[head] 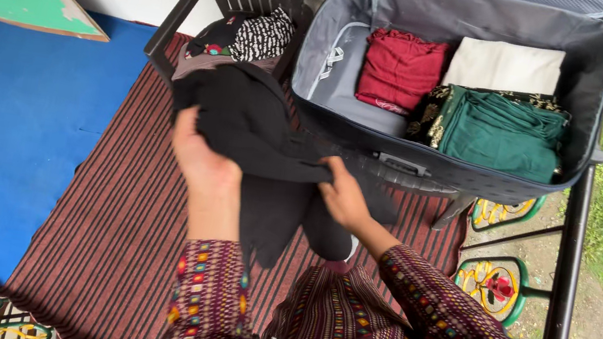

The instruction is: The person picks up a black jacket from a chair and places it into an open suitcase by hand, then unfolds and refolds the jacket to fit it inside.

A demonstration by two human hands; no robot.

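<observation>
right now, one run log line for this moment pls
left hand: grips black garment | right hand: grips same garment | open suitcase: folded red, cream, green clothes

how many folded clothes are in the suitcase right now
4 visible: a red one at the left, a cream one at the back right, a green one at the front right, and a black-and-gold one partly under it. More may be hidden beneath.
</observation>
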